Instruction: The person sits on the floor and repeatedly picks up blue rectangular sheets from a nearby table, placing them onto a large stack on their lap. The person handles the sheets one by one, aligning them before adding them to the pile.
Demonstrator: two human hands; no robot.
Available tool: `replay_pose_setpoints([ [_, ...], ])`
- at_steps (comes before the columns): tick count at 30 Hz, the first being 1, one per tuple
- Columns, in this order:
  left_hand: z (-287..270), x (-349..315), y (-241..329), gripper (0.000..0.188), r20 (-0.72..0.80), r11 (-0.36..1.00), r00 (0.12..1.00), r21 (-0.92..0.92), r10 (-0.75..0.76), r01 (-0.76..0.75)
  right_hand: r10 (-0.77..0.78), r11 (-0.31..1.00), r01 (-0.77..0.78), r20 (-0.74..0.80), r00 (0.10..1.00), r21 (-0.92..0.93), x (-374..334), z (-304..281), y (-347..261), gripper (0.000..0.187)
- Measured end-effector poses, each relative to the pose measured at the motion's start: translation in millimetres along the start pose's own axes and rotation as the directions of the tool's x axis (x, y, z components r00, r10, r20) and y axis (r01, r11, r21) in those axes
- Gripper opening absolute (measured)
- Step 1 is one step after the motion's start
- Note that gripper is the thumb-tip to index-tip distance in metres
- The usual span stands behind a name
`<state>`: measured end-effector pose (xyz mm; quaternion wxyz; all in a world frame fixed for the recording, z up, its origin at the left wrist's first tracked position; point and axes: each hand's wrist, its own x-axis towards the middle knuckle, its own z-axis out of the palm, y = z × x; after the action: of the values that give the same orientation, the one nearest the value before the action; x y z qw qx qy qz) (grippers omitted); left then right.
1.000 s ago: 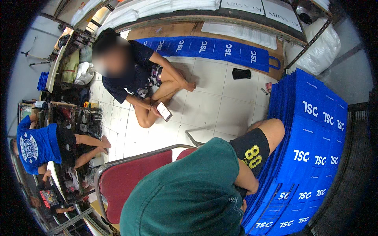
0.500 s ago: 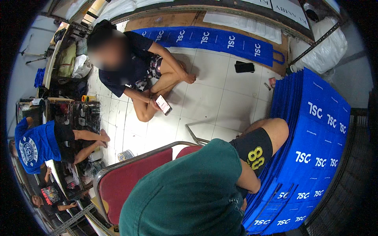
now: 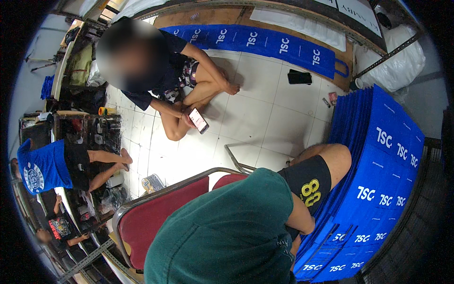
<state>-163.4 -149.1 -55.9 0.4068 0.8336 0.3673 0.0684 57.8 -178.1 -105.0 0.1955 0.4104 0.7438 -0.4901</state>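
Observation:
Neither of my hands shows. A torso in a green shirt (image 3: 217,222) fills the bottom middle, on a red padded chair (image 3: 163,217) with a metal frame. Its bare bent arm (image 3: 301,215) hangs by the thigh in black shorts (image 3: 309,182); the hand is hidden behind the shirt. Against that leg and arm stands a tall stack of flat blue bags (image 3: 378,189) with white print. Farther off, a person (image 3: 146,94) in dark clothes sits cross-legged on the floor, a lit phone (image 3: 199,121) in one hand and the other hand on the foot.
A blue printed strip with a loop handle (image 3: 265,45) lies along the far side. On the tiles are a dark phone (image 3: 300,77) and a small red packet (image 3: 333,98). Metal shelving (image 3: 87,142) stands left, with a person in a blue shirt (image 3: 45,165) beside it.
The whole view has shifted slightly, with the far floor and blue strip a little farther right. The seated person still holds the lit phone.

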Motion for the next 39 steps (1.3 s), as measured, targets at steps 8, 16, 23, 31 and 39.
replay_pose_setpoints([
  [8,-4.1,2.1,3.2,0.041,-0.006,1.000,1.000,-0.007,0.010,-0.010,-0.188,0.910,0.143,-0.080,0.979,-0.390,6.0,-2.8,15.1,0.043],
  [16,0.5,1.8,3.7,0.041,0.013,1.000,1.000,0.004,0.010,-0.011,0.108,0.986,-0.124,-0.135,0.985,-0.114,0.5,2.0,6.8,0.034],
  [23,0.9,3.1,6.1,0.041,0.019,1.000,1.000,0.006,0.000,-0.001,0.106,0.989,-0.119,-0.149,0.983,-0.083,6.5,-4.8,3.9,0.028],
  [31,3.3,4.9,7.8,0.041,0.052,0.999,0.999,0.032,0.000,-0.002,0.014,0.966,-0.048,-0.135,0.991,-0.252,8.8,-11.0,-19.5,0.039],
  [39,4.1,7.8,5.4,0.041,0.060,0.999,0.998,0.050,-0.018,0.015,-0.031,0.978,0.000,-0.147,0.989,-0.208,9.3,-16.3,-54.3,0.041],
])
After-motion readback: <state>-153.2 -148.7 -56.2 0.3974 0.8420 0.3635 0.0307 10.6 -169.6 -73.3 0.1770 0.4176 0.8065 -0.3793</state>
